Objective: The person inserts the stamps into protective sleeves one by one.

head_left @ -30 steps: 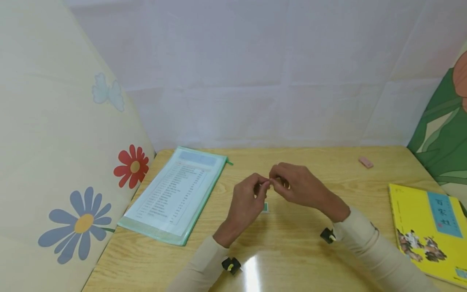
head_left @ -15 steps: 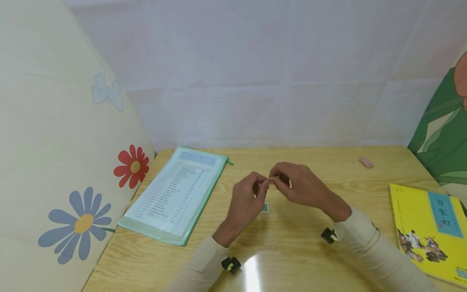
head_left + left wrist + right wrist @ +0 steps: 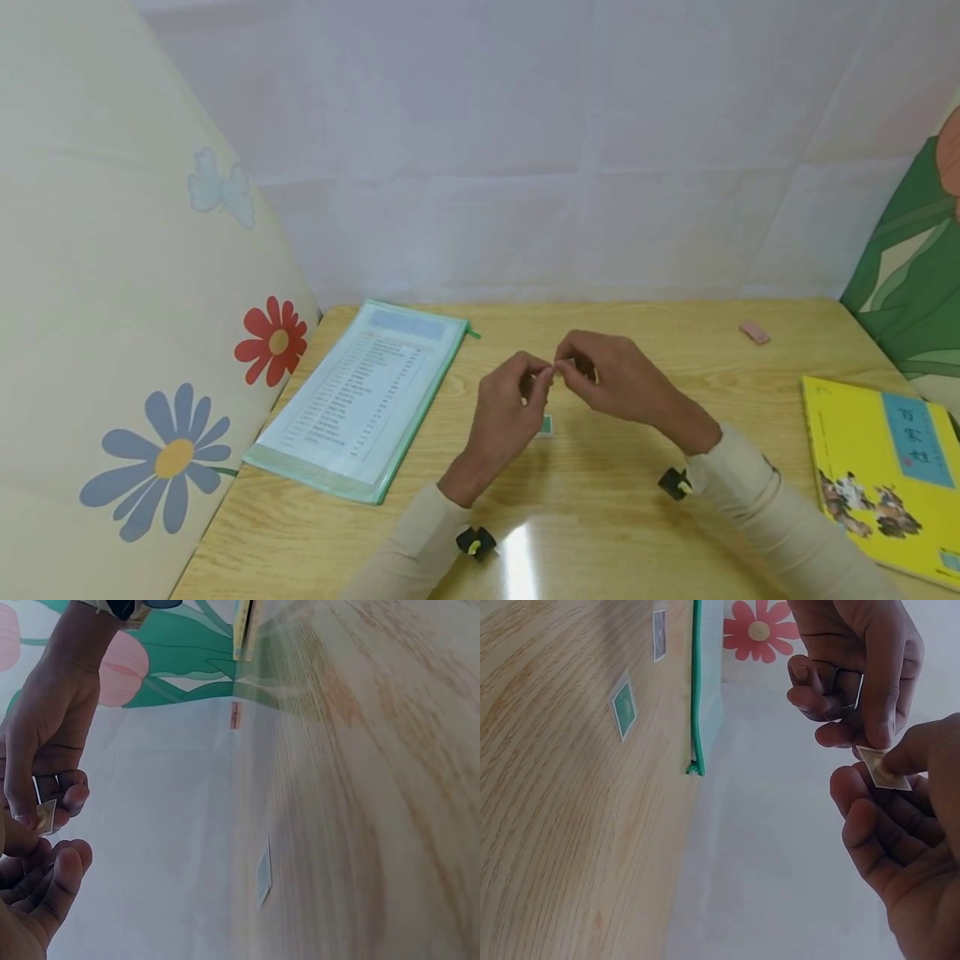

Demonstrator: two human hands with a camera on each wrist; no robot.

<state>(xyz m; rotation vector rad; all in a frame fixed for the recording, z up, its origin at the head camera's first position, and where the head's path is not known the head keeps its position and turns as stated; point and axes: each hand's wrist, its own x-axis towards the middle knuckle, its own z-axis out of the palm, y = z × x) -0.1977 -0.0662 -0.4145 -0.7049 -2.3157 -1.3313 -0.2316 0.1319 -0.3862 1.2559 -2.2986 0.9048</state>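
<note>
A small tan stamp (image 3: 885, 769) with a white border is held between both hands above the table. My left hand (image 3: 504, 412) pinches one corner of it with thumb and fingertips. On the opposite side, my right hand (image 3: 618, 377) grips it, the thumb lying across its face. Seen from the head, the fingertips meet and mostly hide the stamp. Below the hands, a green stamp (image 3: 545, 426) with a white border lies on the table, partly covered by the left hand. The right wrist view also has a greyish-purple stamp (image 3: 660, 635) on the table.
A clear zip folder (image 3: 352, 400) with green edging and a printed sheet lies at the left of the wooden table (image 3: 592, 533). On the right is a yellow book (image 3: 862, 450). A pink eraser-like block (image 3: 754, 332) sits near the back edge, before a white cloth backdrop.
Both hands stay almost in the same place, fingertips together on the stamp. Only slight finger shifts show; the things on the table have not moved.
</note>
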